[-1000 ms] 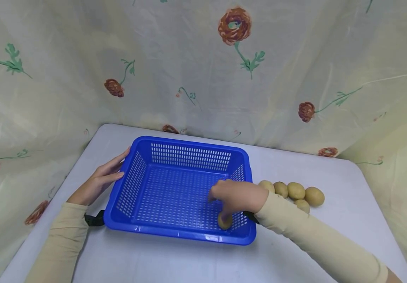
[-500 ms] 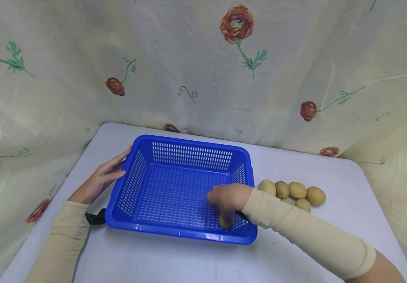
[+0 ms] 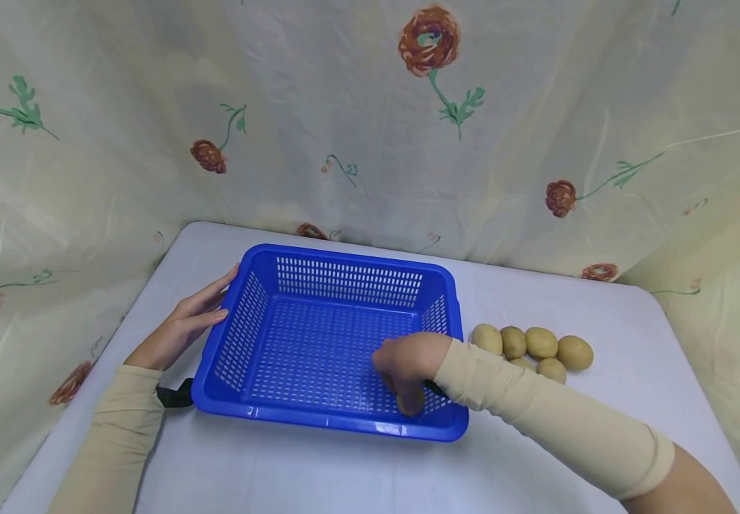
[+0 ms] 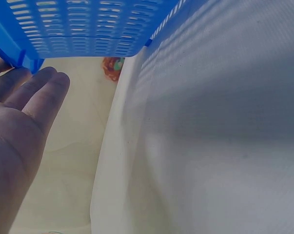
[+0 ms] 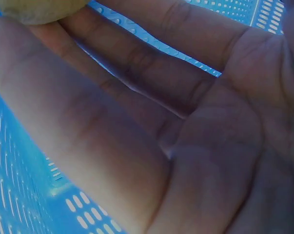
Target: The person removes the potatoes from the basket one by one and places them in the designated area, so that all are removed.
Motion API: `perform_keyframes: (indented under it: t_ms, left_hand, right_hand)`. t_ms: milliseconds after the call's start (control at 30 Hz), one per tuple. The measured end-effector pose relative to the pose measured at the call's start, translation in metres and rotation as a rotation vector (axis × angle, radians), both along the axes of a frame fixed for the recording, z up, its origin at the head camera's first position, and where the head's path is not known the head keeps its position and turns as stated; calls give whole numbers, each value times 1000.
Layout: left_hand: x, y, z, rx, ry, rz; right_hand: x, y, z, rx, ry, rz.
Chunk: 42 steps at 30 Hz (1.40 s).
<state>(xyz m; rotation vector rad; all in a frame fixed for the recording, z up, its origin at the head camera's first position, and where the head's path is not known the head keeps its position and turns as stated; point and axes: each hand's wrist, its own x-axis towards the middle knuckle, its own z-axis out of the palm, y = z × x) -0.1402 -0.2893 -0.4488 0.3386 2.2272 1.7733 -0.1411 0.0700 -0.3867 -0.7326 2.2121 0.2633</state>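
Note:
A blue perforated plastic basket (image 3: 328, 423) sits on the table. My left hand (image 3: 183, 323) lies against the basket's left side, its fingers fairly straight and touching the rim; the left wrist view shows the fingertips (image 4: 59, 80) right at the rim's underside. Inside the basket's near right corner, my right hand (image 3: 413, 359) points down and pinches a potato between thumb and fingers. The right wrist view catches only part of this potato (image 5: 44, 9) at the fingertips. Much of it is hidden by the hand in the head view.
Several potatoes (image 3: 541, 343) lie grouped on the table just right of the basket, beneath and beyond the right forearm. A white cloth covers the table (image 3: 267, 471). Behind it hangs a floral curtain (image 3: 370, 128).
My right hand has shifted slightly left and lower into the basket, staying at the potato in the near right corner. The left hand and basket have hardly moved.

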Motion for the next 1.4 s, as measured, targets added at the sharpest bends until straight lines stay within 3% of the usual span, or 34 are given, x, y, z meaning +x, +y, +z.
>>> perform_keyframes:
  t_ms: [267,633,900,1400]
  left_hand:
    - [0,0,-2,-11,18,-2]
    - [0,0,-1,-13,5,2]
    - [0,0,-1,-16,1,3]
    - [-1,-1,-2,-11,9,-2]
  right_hand:
    - [-2,2,-1,-20,10,17]
    - [-12,10,2,-239,11,14]
    - [-17,16,4,-464,40,99]
    - [-16,26,13,-738,118,138]
